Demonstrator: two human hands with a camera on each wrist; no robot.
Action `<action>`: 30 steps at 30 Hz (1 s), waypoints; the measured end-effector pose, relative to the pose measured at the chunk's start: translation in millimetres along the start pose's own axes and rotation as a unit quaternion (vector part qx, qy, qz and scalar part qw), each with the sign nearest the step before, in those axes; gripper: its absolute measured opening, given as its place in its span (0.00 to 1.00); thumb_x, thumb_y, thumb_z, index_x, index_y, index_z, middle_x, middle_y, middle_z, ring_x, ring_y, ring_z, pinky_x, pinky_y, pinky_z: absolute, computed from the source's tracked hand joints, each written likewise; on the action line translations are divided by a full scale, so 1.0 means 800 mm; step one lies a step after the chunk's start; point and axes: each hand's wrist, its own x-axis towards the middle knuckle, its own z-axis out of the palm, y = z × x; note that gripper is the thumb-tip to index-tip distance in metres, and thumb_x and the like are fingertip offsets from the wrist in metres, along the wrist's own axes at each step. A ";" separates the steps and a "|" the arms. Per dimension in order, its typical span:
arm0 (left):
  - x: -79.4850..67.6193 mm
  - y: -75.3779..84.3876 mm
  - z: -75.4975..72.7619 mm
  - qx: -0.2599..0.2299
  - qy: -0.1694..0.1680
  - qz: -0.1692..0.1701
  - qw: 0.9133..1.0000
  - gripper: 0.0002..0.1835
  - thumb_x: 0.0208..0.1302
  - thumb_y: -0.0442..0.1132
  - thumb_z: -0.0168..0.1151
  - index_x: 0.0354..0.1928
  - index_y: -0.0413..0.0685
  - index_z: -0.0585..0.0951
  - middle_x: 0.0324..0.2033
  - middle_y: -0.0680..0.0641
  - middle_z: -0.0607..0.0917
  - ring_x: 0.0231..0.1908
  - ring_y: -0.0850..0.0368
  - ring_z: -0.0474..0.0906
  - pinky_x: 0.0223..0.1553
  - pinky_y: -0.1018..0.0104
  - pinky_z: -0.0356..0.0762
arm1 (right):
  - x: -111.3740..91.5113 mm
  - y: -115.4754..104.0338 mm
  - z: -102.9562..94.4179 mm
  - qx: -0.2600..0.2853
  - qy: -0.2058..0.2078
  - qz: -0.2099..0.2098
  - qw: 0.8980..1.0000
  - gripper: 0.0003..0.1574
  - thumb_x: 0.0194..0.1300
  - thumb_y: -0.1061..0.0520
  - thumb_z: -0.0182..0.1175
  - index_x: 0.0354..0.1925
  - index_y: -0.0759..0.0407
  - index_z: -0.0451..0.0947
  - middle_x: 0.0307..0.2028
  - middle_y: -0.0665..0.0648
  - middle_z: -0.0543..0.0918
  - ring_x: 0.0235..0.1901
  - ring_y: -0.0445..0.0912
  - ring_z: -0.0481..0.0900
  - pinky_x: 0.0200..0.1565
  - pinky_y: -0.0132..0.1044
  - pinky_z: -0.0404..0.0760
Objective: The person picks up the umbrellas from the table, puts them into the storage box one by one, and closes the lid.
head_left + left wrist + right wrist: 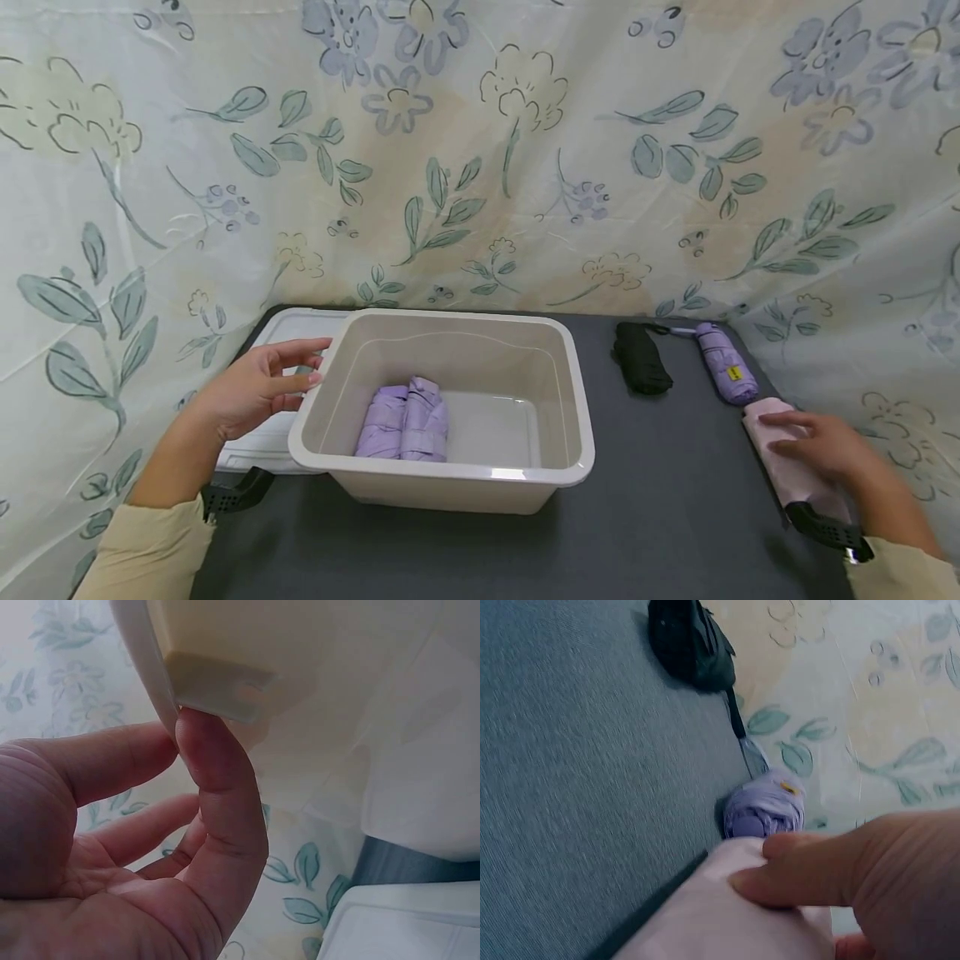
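Observation:
My left hand [258, 385] pinches the rim of a beige plastic bin [465, 492] at its left side. In the left wrist view, the thumb and forefinger [225, 787] meet at that rim. Inside the bin, two lilac folded bundles [382, 423] lie side by side at the left. At the far right, my right hand [828, 450] holds a pale pink oblong thing [798, 475] with a dark edge; its kind cannot be told. In the right wrist view, the thumb [769, 885] lies on its top and another finger shows at its side.
Beyond the pink thing lies a lilac compact umbrella [726, 362] with a yellow label and a strap. A black folded bundle [641, 358] lies left of it. A white lid [258, 446] sits partly behind the bin. Floral cloth [450, 208] surrounds the dark table [637, 517].

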 end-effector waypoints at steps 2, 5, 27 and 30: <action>0.000 -0.001 0.000 -0.004 -0.001 0.002 1.000 0.34 0.73 0.31 0.60 0.77 0.35 0.61 0.50 0.54 0.81 0.47 0.61 0.84 0.45 0.61 0.87 | 0.000 -0.005 0.002 -0.012 0.005 0.004 1.000 0.46 0.65 0.44 0.69 0.70 0.68 0.67 0.68 0.90 0.50 0.65 0.84 0.52 0.58 0.78 0.61; 0.000 -0.002 0.000 -0.006 -0.001 0.003 1.000 0.32 0.73 0.31 0.60 0.76 0.37 0.64 0.49 0.53 0.81 0.47 0.60 0.84 0.46 0.60 0.88 | -0.002 -0.012 0.002 -0.013 0.005 0.018 1.000 0.46 0.64 0.45 0.69 0.71 0.67 0.67 0.69 0.89 0.50 0.65 0.84 0.52 0.59 0.78 0.61; 0.001 -0.002 -0.002 -0.015 0.005 -0.004 1.000 0.30 0.73 0.32 0.61 0.74 0.42 0.68 0.50 0.53 0.81 0.47 0.60 0.83 0.46 0.61 0.87 | -0.047 -0.096 0.010 0.009 0.069 -0.126 0.990 0.36 0.68 0.45 0.68 0.67 0.61 0.76 0.65 0.85 0.66 0.51 0.66 0.77 0.30 0.36 0.76; 0.000 0.000 -0.002 -0.014 0.007 -0.007 1.000 0.30 0.73 0.32 0.61 0.74 0.42 0.67 0.50 0.53 0.80 0.48 0.61 0.82 0.46 0.61 0.87 | -0.051 -0.109 0.010 0.018 0.075 -0.147 0.986 0.35 0.67 0.45 0.69 0.67 0.60 0.77 0.66 0.83 0.68 0.49 0.63 0.78 0.29 0.35 0.76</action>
